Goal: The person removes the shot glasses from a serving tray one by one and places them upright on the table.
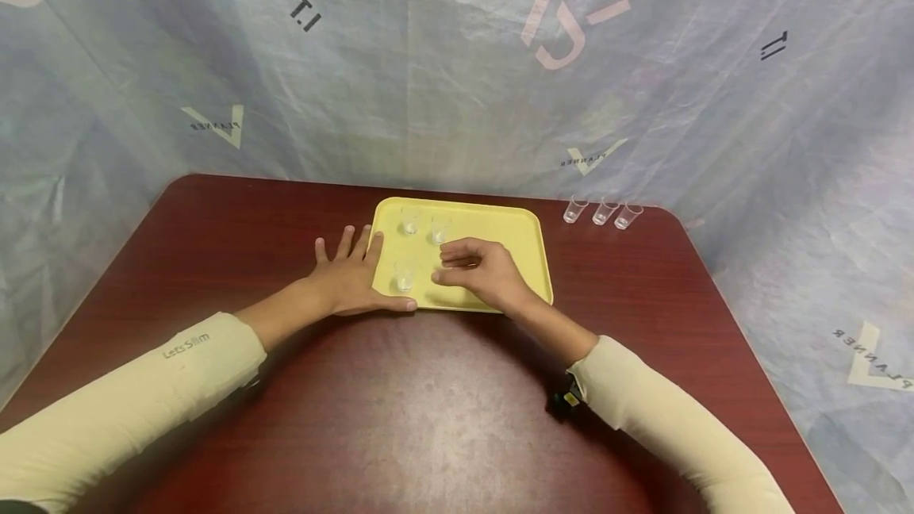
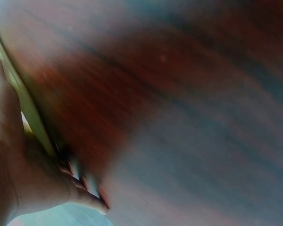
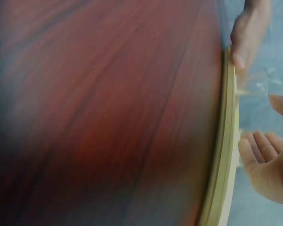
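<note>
Spreading left hand (image 1: 350,280), fingers straight, along left edge of yellow tray (image 1: 500,220), mid-frame | curving right hand (image 1: 489,272) near clear cups (image 1: 405,278), with grip impossible to tell | possibly risking toppling cups by brushing sideways

Yellow tray (image 3: 220,155) on a dark red table (image 3: 99,103), right wrist view.
The left hand (image 3: 249,35) touches the tray at top; a blurred clear cup (image 3: 258,87) shows nearby. Lower down, the right hand (image 3: 271,167) has thumb and fingers apart before a pale backdrop (image 3: 245,214).
</note>
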Action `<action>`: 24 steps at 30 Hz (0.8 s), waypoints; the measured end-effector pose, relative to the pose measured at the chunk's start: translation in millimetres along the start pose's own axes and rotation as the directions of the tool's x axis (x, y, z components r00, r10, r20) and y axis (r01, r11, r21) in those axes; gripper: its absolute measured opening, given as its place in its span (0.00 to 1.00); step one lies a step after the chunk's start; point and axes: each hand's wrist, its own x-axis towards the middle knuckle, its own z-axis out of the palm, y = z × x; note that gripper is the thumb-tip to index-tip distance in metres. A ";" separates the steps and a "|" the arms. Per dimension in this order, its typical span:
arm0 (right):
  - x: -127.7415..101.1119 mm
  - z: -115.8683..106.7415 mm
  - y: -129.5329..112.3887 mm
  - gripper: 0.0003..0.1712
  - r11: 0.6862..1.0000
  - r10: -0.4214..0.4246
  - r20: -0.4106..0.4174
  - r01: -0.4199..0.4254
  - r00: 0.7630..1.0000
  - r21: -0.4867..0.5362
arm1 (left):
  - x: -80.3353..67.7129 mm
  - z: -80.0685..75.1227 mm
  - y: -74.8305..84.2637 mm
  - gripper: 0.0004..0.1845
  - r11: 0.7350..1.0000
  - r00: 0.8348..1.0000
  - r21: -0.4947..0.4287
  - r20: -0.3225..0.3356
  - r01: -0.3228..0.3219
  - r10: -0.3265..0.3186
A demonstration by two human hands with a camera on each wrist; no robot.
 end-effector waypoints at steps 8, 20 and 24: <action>8.5 28.8 -6.1 0.31 1.000 -0.004 0.035 0.004 0.999 -0.012 | -2.1 -0.5 2.2 0.86 1.000 1.000 0.009 -0.007 -0.004 0.005; 16.5 45.4 -6.5 0.27 0.999 -0.042 0.016 0.042 0.999 -0.004 | 0.4 0.5 1.7 0.87 0.999 1.000 0.036 -0.009 -0.007 0.007; 14.7 47.1 -6.1 0.26 1.000 -0.026 0.008 0.026 1.000 0.009 | 1.5 1.6 1.4 0.87 0.999 1.000 0.032 -0.012 -0.002 0.003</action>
